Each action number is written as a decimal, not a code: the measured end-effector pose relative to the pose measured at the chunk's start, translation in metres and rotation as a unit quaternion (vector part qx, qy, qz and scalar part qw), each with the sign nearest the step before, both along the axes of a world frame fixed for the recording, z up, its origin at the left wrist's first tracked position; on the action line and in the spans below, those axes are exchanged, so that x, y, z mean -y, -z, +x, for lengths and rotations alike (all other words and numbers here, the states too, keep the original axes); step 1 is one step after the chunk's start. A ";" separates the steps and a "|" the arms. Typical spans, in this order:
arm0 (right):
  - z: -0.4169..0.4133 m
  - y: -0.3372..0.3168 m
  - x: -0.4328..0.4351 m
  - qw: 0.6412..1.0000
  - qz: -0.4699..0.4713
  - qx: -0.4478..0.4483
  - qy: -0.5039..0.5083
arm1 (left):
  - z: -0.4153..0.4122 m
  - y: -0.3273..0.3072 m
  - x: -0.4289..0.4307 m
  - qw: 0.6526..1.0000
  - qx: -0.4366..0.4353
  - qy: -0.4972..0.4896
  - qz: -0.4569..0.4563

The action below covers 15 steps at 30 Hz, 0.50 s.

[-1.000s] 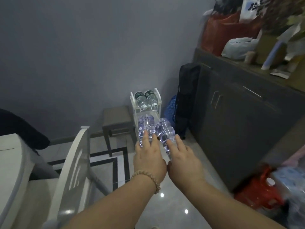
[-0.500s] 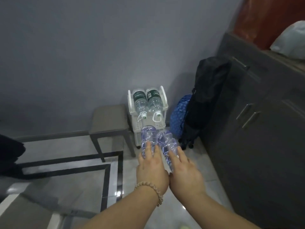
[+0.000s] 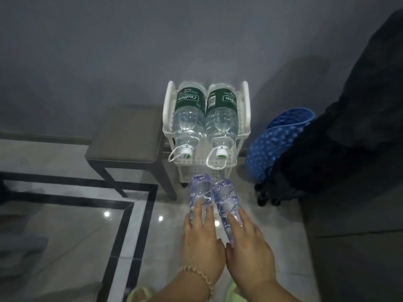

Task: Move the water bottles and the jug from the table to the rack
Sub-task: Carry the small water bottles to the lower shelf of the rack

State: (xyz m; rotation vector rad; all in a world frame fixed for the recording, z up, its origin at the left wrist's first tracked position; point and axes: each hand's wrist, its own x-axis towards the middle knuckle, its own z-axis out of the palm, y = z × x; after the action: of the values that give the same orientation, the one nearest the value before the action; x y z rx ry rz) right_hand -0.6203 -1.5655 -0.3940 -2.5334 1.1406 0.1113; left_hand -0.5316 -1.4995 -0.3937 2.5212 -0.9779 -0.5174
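Rack (image 3: 245,118) top tier holds two green-label bottles (image 3: 190,114); hands (image 3: 226,247) grip two more

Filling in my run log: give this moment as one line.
left hand: holds clear ribbed plastic bottle | right hand: holds second clear bottle | white perforated rack: top tier full, two green-labelled bottles

Two large clear green-labelled water bottles (image 3: 188,118) (image 3: 222,120) lie side by side on the white rack's (image 3: 244,118) top tier, white caps toward the camera, while two smaller ribbed clear bottles (image 3: 199,192) (image 3: 225,198) are held horizontally, bases toward the rack's lower tier.
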 end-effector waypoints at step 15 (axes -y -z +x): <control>0.157 0.221 0.147 0.986 -0.085 0.122 0.076 | 0.164 0.222 0.152 0.980 0.130 0.112 -0.099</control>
State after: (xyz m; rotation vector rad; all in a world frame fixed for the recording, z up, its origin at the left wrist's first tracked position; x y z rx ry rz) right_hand -0.4636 -1.7123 -0.6147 -2.5042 1.2834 -0.3399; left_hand -0.3676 -1.6515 -0.6161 2.3520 -1.3475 -0.1411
